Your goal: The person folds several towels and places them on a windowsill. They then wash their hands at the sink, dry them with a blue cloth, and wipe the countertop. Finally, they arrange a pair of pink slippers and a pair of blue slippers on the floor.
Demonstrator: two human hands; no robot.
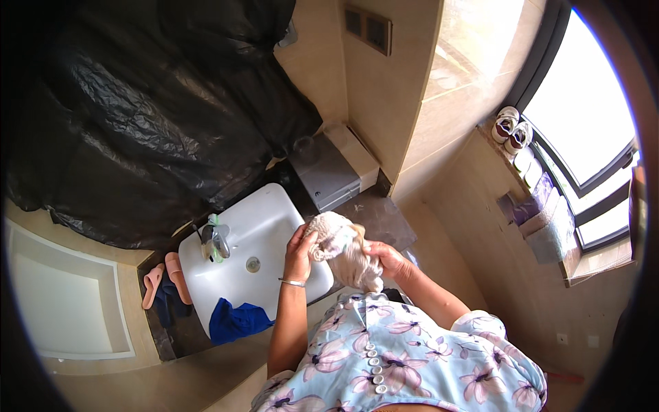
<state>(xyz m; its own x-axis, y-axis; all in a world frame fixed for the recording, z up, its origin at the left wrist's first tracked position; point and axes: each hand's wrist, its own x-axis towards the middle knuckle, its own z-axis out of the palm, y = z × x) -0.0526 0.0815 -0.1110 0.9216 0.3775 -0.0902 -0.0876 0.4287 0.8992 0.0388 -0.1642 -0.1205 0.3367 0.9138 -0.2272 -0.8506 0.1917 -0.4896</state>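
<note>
A pale cloth [351,262] hangs mid-frame between the hands, its long axis slanting from upper left to lower right. The left hand [299,255], nearer the sink [320,280], grips one side; the right hand [386,259] pinches the other. Some fingertips are hidden.

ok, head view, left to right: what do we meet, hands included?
White wall niche, pink slippers, faucet, drain, left hand, pale cloth, right hand, white shoes by the window.

Text: none readable | labels: none readable | signs: none readable
</note>
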